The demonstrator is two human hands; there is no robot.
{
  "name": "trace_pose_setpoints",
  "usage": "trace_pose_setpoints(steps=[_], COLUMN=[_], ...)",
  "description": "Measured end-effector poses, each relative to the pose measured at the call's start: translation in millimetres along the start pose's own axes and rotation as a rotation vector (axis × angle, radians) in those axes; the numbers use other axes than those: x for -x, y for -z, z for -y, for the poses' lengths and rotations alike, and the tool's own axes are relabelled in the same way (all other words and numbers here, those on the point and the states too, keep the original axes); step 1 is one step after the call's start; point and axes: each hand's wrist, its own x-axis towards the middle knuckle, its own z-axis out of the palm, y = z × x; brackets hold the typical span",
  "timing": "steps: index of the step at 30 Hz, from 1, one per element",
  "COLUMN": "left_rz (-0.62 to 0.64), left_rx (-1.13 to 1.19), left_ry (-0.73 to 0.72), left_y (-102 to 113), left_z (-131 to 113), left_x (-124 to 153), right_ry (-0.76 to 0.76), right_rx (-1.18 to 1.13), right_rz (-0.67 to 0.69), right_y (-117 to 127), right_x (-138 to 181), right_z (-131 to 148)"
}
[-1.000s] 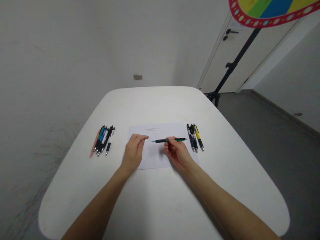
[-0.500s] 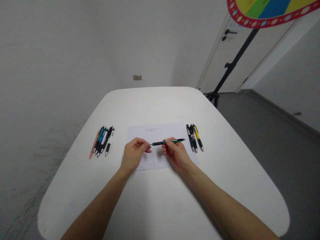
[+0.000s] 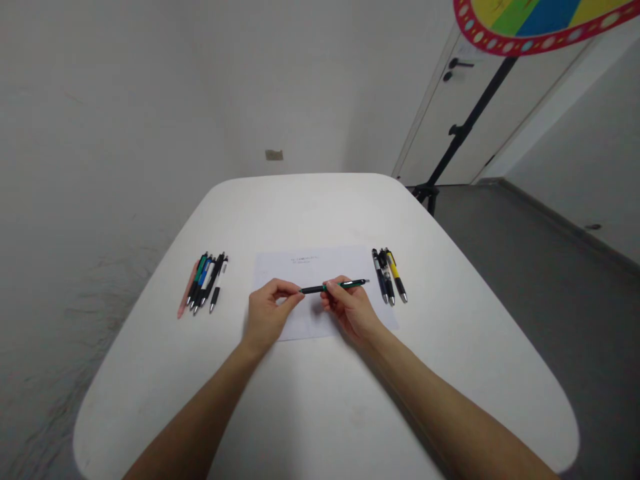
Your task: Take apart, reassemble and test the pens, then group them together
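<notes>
A black and green pen (image 3: 313,289) lies nearly level between my two hands, over a white sheet of paper (image 3: 345,260). My right hand (image 3: 351,307) is closed around the middle of the pen, with its clip end sticking out to the right. Thumb and fingers of my left hand (image 3: 270,308) pinch the pen's left tip, which they partly hide. Small lines of writing show near the top of the sheet, too fine to read.
Left of the paper lies a group of several pens (image 3: 206,281). Three more pens (image 3: 389,276) lie at its right edge. All rest on a white table (image 3: 320,400) with rounded corners. Beyond its right side, a colourful wheel (image 3: 540,27) stands on a black pole.
My left thumb and fingers have straightened and closed on the pen's tip. The pen and my right hand have shifted very slightly left.
</notes>
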Motion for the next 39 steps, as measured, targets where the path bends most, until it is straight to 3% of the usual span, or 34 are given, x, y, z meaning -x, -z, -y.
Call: trace_pose_setpoints(steps=[7,11,22,28,32,39], left_rz=[0.036,0.003,-0.068,0.105,0.117,0.098], left_rx=[-0.207,-0.254,-0.241,-0.265,-0.306,-0.234], left_ry=[-0.537,-0.65,-0.362,-0.14,-0.12,-0.222], left_y=[4.5,3.4,2.9,5.3,4.5,2.2], left_z=[-1.3,-1.6,-2.4,-2.4,-5.0,-3.8], left_x=[2.3,2.7,6.2,5.4,3.5,4.0], right_ry=[-0.071,-0.114,-0.123,-0.115,-0.068,-0.038], right_rx=[-0.052,-0.107,-0.202,-0.118,-0.06,-0.041], right_rz=[0.024,0.017,-0.029,-0.001,0.021,0.033], right_y=[0.7,1.2,2.6,2.3,2.4,2.1], right_x=[0.5,-0.1,-1.6,-0.5,-0.3,0.0], right_z=[0.7,0.7,-1.0,0.3,1.3,2.0])
